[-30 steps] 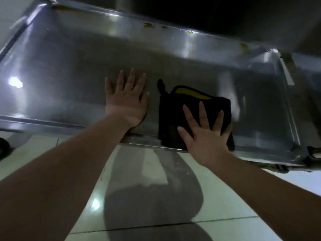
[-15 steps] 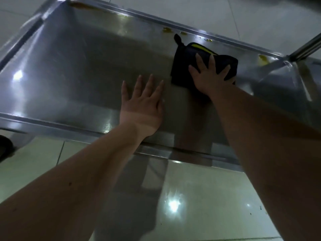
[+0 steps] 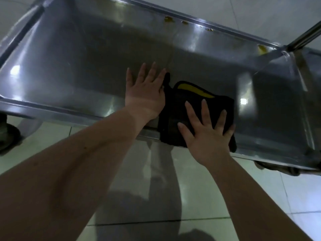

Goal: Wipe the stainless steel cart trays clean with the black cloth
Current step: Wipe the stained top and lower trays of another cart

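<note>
A stainless steel cart tray [image 3: 73, 66] fills the upper part of the head view. The folded black cloth [image 3: 175, 112] with a yellow patch lies at the tray's near rim, right of centre. My right hand [image 3: 206, 134] presses flat on the cloth with its fingers spread, and the cloth's near edge hangs over the rim. My left hand [image 3: 145, 94] rests flat on the bare tray just left of the cloth, fingers apart and holding nothing. Small yellow-brown spots [image 3: 168, 19] dot the tray's far rim.
A steel cart post [image 3: 305, 37] rises at the tray's far right corner. A dark caster wheel [image 3: 7, 136] shows under the left end. Glossy pale floor tiles [image 3: 199, 197] lie below the tray and beyond its far rim.
My right hand has pulled the cloth back from the far rim to the near rim. My left hand has stayed flat on the tray beside it.
</note>
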